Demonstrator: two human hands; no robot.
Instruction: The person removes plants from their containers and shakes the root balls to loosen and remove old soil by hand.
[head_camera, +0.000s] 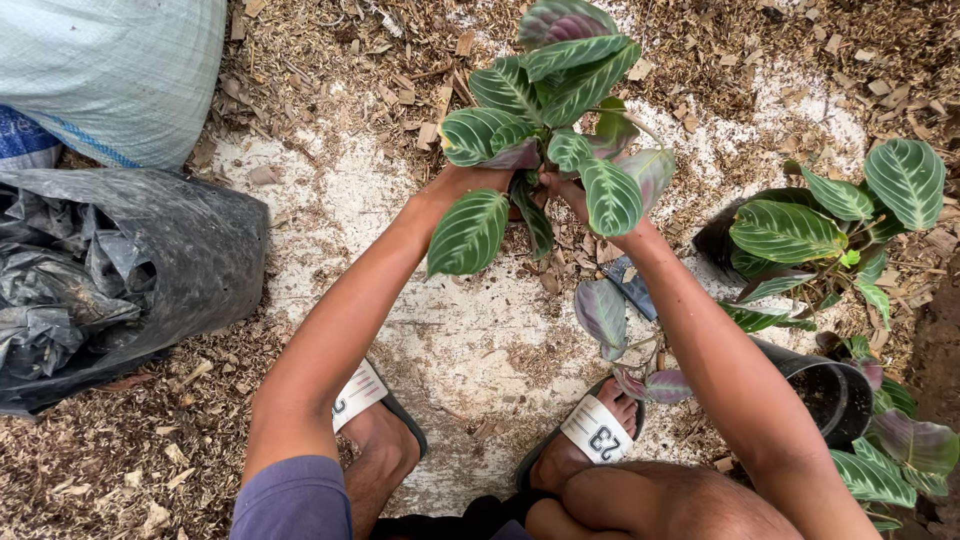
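A leafy plant (560, 90) with striped green leaves and purple undersides stands upright on the ground ahead of me. My left hand (462, 183) reaches in from the left and my right hand (570, 195) from the right. Both hands meet at the base of the plant's stems, under the leaves. The leaves hide most of my fingers and whatever the stems grow from.
A black plastic bag (150, 260) of dark material lies at the left, a pale woven sack (110, 70) behind it. More striped plants (830, 220) and a tipped black pot (830, 390) sit at the right. My sandalled feet (595, 430) are below, on wood chips.
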